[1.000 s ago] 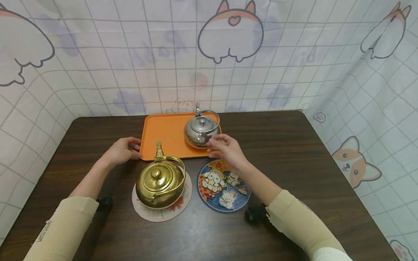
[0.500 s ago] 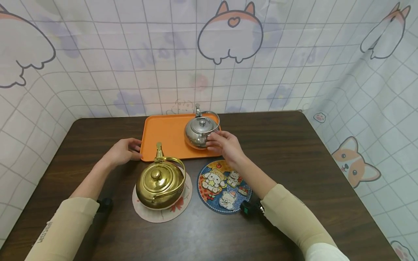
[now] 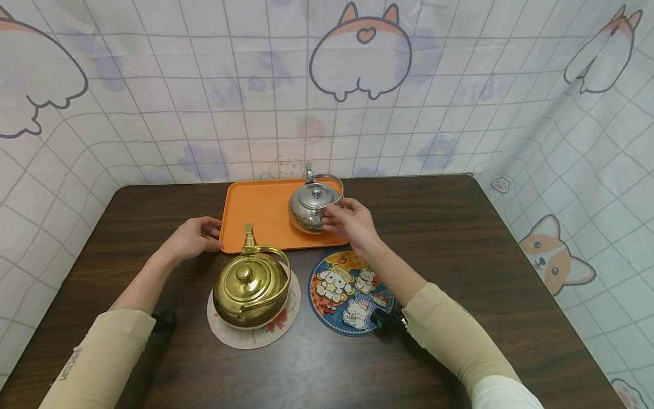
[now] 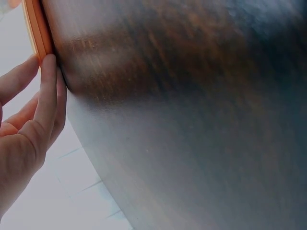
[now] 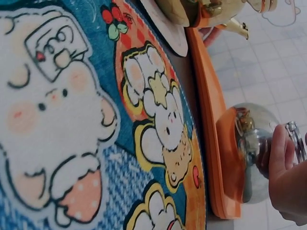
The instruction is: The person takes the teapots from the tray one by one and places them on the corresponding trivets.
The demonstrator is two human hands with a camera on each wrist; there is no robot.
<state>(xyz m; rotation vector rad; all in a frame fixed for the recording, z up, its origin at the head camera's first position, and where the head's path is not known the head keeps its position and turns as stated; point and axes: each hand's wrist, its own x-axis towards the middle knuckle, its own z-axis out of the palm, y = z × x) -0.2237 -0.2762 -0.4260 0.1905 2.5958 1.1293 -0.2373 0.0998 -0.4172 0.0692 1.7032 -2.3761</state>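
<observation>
A silver teapot (image 3: 308, 211) stands at the right end of an orange tray (image 3: 255, 213), its spout toward the wall. My right hand (image 3: 354, 226) is at the near right side of this teapot, fingers extended and fingertips right at the lower end of its hoop handle (image 5: 292, 132). At the tray's left edge is my left hand (image 3: 191, 237); in the left wrist view its thumb and fingertips (image 4: 49, 61) meet at the tray's orange rim (image 4: 39, 28). A larger gold teapot (image 3: 250, 289) sits nearer to me on a round floral mat (image 3: 230, 336).
Right of the gold teapot lies a round blue mat (image 3: 334, 318) with cartoon animals, partly under my right forearm. Dark wooden table (image 3: 449, 227) surrounds everything. A white checked curtain (image 3: 276, 113) hangs behind and at the sides.
My right hand has moved up and slightly away from me, from the tray's near right corner to the silver teapot's handle. The left hand, tray and both teapots have stayed put.
</observation>
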